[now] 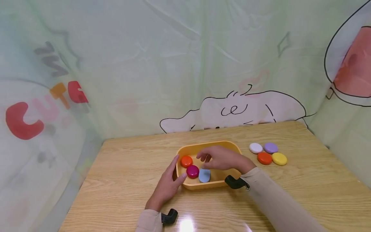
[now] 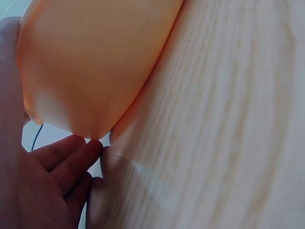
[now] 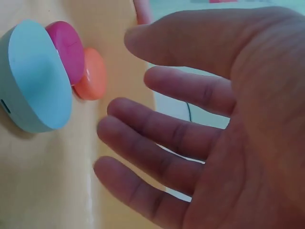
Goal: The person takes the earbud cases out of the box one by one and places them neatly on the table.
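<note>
My left hand (image 1: pixel 167 184) lies along the left end of a yellow-orange tray (image 1: pixel 208 185), its fingers fairly straight. In the left wrist view, fingertips (image 2: pixel 95 145) meet the tray's outer wall (image 2: pixel 100 62). Over the tray hovers my right hand (image 1: pixel 221 158), holding nothing; the right wrist view shows its fingers (image 3: pixel 157 119) loosely spread. Inside the tray, toward the left, are an orange-red disc (image 1: pixel 186 161), a magenta disc (image 1: pixel 192 171) and a light blue rounded piece (image 1: pixel 204 176). The blue piece (image 3: pixel 40 76) has a small dark slot in its side.
Right of the tray, a white disc (image 1: pixel 256 148), a purple disc (image 1: pixel 271 148), a red disc (image 1: pixel 264 158) and a yellow disc (image 1: pixel 279 159) lie grouped on the wooden table (image 1: pixel 121 170). A printed curtain (image 1: pixel 130 64) hangs behind and beside the table.
</note>
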Motion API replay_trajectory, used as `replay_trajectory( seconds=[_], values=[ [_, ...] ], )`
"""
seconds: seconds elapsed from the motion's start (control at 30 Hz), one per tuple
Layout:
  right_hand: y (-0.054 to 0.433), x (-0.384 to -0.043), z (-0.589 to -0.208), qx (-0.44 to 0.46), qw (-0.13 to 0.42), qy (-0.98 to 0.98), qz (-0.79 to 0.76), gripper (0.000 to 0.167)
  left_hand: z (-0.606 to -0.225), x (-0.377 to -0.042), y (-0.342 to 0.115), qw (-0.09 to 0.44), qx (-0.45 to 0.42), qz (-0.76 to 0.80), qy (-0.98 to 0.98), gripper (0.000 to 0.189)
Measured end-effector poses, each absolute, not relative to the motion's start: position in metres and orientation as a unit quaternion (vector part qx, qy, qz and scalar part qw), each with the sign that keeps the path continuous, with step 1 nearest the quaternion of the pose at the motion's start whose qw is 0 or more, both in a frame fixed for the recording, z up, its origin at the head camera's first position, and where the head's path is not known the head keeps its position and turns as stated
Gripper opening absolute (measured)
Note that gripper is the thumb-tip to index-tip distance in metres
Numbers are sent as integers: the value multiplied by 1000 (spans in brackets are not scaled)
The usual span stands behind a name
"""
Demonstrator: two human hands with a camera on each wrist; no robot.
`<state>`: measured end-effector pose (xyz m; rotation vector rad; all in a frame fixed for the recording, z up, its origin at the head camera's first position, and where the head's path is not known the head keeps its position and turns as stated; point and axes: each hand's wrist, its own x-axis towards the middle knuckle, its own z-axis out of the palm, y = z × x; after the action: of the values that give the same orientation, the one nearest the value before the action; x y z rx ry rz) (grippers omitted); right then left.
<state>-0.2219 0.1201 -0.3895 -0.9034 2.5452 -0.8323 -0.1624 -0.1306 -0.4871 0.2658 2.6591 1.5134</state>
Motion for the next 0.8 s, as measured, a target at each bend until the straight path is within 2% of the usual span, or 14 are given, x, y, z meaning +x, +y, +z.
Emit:
replay_trajectory(
  seconds=[0.2,0.8],
  values=[
    [104,-231,-392,-304,210,889,-271,29,-487,-163,-131,38,84,495,864,76],
    [77,-252,-408,-320,280,870,-248,31,-490,-164,-132,27,104,485,868,74]
  ],
)
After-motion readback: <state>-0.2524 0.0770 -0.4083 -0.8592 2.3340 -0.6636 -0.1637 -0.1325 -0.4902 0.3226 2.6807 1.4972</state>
